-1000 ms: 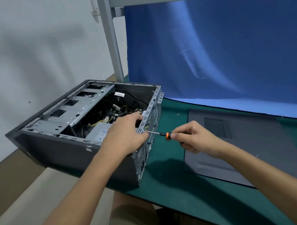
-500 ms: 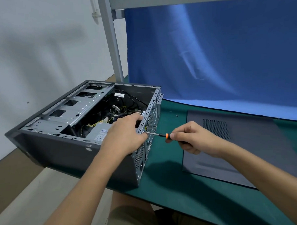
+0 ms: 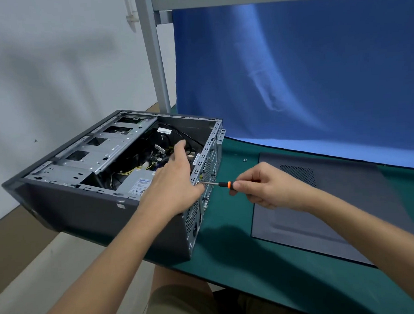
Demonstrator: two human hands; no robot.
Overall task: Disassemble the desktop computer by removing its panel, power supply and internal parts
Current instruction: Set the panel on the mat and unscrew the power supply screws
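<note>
The dark grey computer case [image 3: 85, 209] lies on its side, open at the top, and overhangs the table's left edge. Inside are a silver drive cage [image 3: 101, 149], cables and the grey power supply [image 3: 138, 183]. My left hand [image 3: 174, 182] straddles the case's perforated rear wall, with fingers stretched over the inside and the thumb hooked on the outer face. My right hand [image 3: 266, 187] grips a small screwdriver [image 3: 222, 184] with an orange collar. Its tip meets the rear wall right beside my left thumb.
The removed grey side panel [image 3: 322, 211] lies flat on the green mat [image 3: 229, 262] to the right. Two small screws [image 3: 244, 159] lie on the mat behind it. A blue cloth [image 3: 292, 70] hangs at the back, beside a grey metal post [image 3: 154, 52].
My left hand's fingers have stretched out further into the case from a curled hold on the rear edge. The right hand and screwdriver stay at the same spot.
</note>
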